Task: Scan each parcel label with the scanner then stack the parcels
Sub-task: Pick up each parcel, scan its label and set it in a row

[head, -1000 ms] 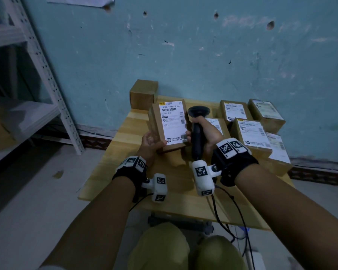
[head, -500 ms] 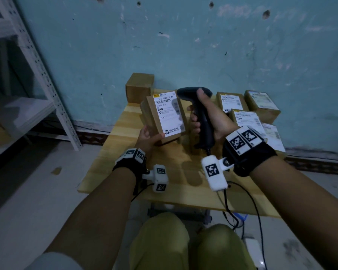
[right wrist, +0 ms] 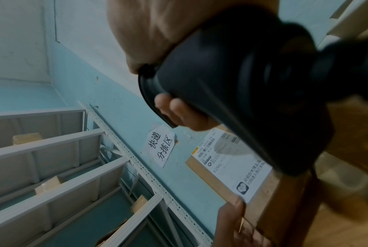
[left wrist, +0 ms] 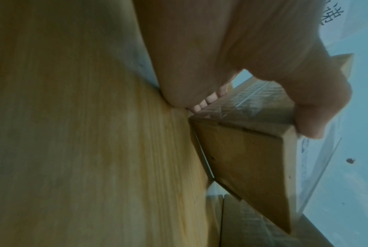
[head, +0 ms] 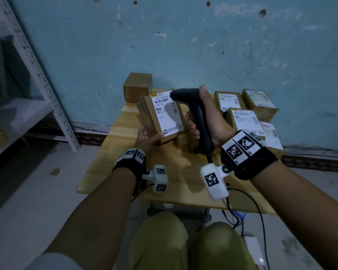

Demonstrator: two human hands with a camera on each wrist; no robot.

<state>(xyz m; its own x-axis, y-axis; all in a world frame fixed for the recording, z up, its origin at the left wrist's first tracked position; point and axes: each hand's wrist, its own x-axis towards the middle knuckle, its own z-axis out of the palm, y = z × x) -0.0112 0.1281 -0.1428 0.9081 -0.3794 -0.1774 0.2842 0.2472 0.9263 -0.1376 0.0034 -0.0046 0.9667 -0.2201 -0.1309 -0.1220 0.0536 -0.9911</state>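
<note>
My left hand (head: 147, 137) grips a brown cardboard parcel (head: 160, 115) by its lower corner and holds it tilted up above the wooden table (head: 109, 172), white label facing me. The same parcel (left wrist: 248, 160) fills the left wrist view, with the thumb across its edge. My right hand (head: 207, 117) is wrapped round the handle of a black barcode scanner (head: 195, 115). The scanner head points left at the label's top right corner and throws a shadow on it. In the right wrist view the scanner (right wrist: 253, 80) looms over the parcel label (right wrist: 231, 165).
Several labelled parcels (head: 244, 117) lie at the table's right back. An unlabelled box (head: 138, 86) stands at the back left against the blue wall. A grey metal shelf rack (head: 37, 75) stands to the left. The scanner cable (head: 232, 207) hangs over the near edge.
The right hand has lifted the scanner from upright and turned its head left over the label. The left hand has raised the parcel slightly and tilted it towards the scanner.
</note>
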